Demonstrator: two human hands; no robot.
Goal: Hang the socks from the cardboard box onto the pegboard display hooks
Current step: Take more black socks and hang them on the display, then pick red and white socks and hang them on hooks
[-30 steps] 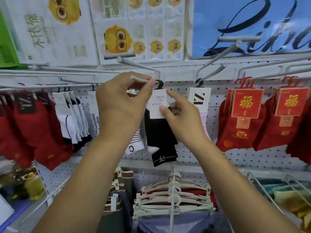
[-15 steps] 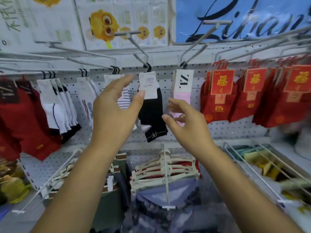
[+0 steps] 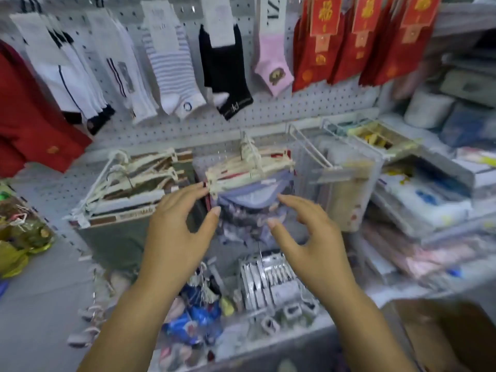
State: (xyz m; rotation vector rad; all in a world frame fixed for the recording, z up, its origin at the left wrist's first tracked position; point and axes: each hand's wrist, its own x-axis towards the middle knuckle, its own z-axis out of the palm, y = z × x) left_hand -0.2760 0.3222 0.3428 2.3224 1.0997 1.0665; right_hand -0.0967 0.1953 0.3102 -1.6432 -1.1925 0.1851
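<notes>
A black sock pair (image 3: 225,68) with a white card hangs on the pegboard (image 3: 268,114) between a striped white pair (image 3: 174,73) and a pink pair (image 3: 271,65). Both my hands are well below it and hold nothing. My left hand (image 3: 177,229) floats with loosely spread fingers in front of hangered garments. My right hand (image 3: 314,237) is beside it, fingers relaxed and slightly bent. A corner of the brown cardboard box (image 3: 445,336) shows at the lower right; its inside is hidden.
Red socks (image 3: 357,44) hang at the upper right, white and red ones (image 3: 64,71) at the left. Garments on white hangers (image 3: 249,167) stick out on prongs below the socks. Packaged goods (image 3: 418,200) fill wire shelves at the right, small packets (image 3: 271,280) lie below.
Both hands let go of the black sock pair, which now hangs on its hook, and dropped away from the hooks. The view has swung downward toward the lower shelves and the box.
</notes>
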